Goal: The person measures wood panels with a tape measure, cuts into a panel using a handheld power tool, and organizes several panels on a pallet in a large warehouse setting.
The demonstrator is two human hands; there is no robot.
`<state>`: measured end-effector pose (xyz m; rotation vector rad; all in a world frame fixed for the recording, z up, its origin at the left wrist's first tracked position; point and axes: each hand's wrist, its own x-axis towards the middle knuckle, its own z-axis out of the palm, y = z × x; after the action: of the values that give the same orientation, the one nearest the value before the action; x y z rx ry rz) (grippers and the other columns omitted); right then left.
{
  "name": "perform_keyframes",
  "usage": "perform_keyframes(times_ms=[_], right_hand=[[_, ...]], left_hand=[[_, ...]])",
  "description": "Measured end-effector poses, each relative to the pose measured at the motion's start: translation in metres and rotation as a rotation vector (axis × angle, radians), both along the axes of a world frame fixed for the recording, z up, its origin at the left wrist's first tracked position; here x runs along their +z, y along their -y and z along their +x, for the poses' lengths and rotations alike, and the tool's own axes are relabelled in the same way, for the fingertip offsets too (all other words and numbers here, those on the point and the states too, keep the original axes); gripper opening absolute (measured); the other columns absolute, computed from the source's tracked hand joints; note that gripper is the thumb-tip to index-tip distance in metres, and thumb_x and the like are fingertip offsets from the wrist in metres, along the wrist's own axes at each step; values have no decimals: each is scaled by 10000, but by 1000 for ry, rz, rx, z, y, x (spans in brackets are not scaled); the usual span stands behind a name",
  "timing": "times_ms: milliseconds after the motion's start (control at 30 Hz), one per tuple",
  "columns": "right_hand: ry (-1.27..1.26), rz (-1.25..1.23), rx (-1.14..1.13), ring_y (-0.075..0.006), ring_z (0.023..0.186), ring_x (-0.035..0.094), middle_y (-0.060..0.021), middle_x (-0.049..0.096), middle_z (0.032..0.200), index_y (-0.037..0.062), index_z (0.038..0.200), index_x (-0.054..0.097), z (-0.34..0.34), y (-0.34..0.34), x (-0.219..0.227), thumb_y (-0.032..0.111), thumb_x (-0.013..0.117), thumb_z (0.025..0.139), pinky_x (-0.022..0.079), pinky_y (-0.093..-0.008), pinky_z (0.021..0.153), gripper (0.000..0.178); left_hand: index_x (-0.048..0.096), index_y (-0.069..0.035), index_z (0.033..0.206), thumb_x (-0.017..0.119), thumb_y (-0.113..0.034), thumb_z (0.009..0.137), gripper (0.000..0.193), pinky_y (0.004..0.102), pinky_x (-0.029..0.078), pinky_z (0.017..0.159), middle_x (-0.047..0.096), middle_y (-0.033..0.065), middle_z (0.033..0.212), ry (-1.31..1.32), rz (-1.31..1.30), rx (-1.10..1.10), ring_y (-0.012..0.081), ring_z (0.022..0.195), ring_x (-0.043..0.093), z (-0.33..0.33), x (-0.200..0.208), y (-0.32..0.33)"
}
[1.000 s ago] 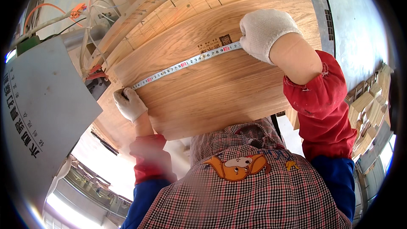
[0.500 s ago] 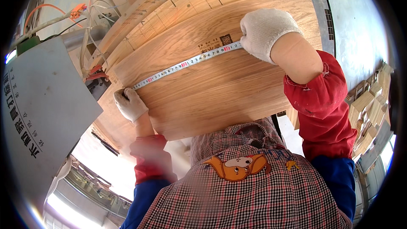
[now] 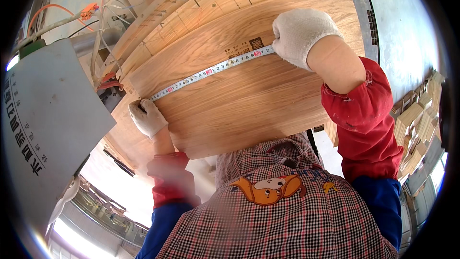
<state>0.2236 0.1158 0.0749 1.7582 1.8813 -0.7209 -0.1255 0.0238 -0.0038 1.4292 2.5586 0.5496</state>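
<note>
A wide wood-grain board (image 3: 239, 100) lies in front of me, tilted up toward the right, with a dark printed stamp near its middle. Across it stretches a tape measure (image 3: 211, 71), its white blade running from hand to hand. At the board's left edge my left hand (image 3: 148, 118), in a white knit glove, is closed on the blade's end. My right hand (image 3: 304, 36), gloved alike, is closed at the tape's other end on the right part of the board. Its fingers and the tape's case are hidden by the glove.
Behind the board stands a wooden fence (image 3: 211, 12) with pencil lines. A grey machine housing (image 3: 55, 115) with printing is close on the left, and cables (image 3: 98, 33) hang beyond it. Stacked wood pieces (image 3: 414, 122) are at the far right.
Almost nothing differs. The board and the tape have shifted very slightly, while both hands keep their places at the tape's two ends.
</note>
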Motion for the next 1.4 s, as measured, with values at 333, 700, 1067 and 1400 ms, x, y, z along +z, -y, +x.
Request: perform_keyframes(times_ms=[333,700,1067,1400], right_hand=[[-54,62,61,-318,808,645,-151,665,862,70,882,689,2,13,5,200,515,812,517,-413,713,228],[-248,344,172,-289,806,607,-100,626,894,90,846,656,33,-16,-9,186,499,802,488,-388,736,189],[-129,237,-43,-323,692,590,-150,630,761,57,819,660,51,20,-8,154,519,747,477,-400,650,185],[-126,69,343,-273,873,611,-91,647,903,105,815,638,145,97,-45,74,625,703,498,-343,753,116]], left_hand=[[505,2,854,488,-188,826,193,402,413,732,545,145,851,32,52,-72,289,797,516,-6,-1,6],[537,-11,1095,554,-30,812,284,263,453,666,596,71,794,506,-90,-582,137,714,550,55,47,173],[395,-13,1166,532,12,822,370,267,464,741,530,88,995,1200,-151,-286,138,865,536,121,7,191],[466,-26,1075,508,17,838,245,288,438,871,543,68,1049,1681,-181,-203,167,974,541,124,3,205]])
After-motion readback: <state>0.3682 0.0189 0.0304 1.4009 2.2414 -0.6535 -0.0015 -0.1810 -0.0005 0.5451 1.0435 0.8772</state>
